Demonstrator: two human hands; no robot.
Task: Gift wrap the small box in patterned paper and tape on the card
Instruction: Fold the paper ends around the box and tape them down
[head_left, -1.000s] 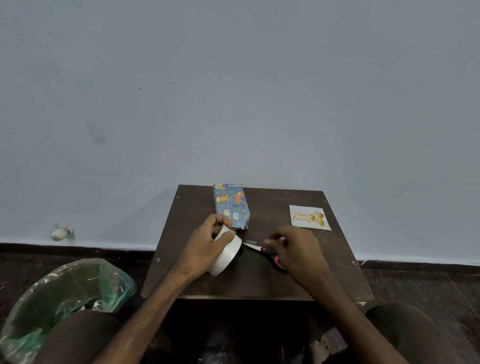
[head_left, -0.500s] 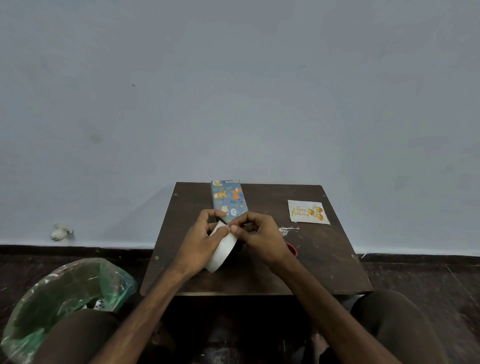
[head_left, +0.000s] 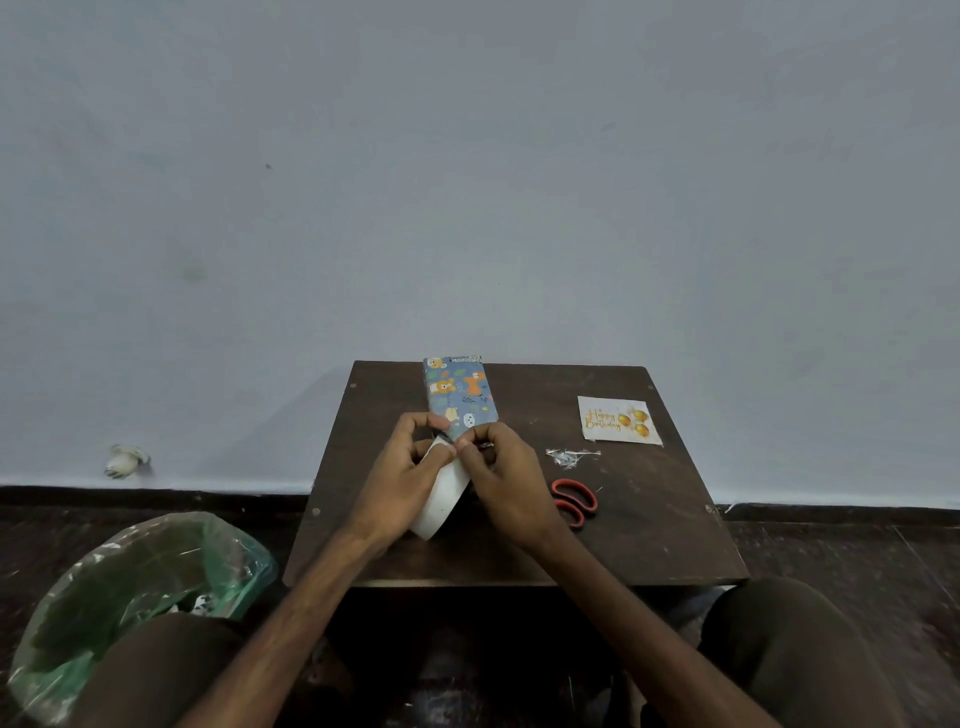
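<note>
The small box (head_left: 458, 396), wrapped in blue paper with cartoon animals, lies at the back of the dark wooden table (head_left: 649, 540). Just in front of it my left hand (head_left: 400, 478) grips a white roll of tape (head_left: 441, 501), held on edge. My right hand (head_left: 501, 475) pinches at the top of the roll, its fingertips meeting my left thumb. The white "Happy Birthday" card (head_left: 618, 420) with gold balloons lies flat at the table's back right, apart from both hands.
Red-handled scissors (head_left: 575, 501) lie on the table right of my right hand, with small scraps (head_left: 569, 456) behind them. A green plastic bag (head_left: 135, 587) with waste stands on the floor at the left. My knees flank the table's front edge.
My right hand left the scissors on the table and came over to the tape roll, where it now pinches at the top. The left hand kept holding the roll.
</note>
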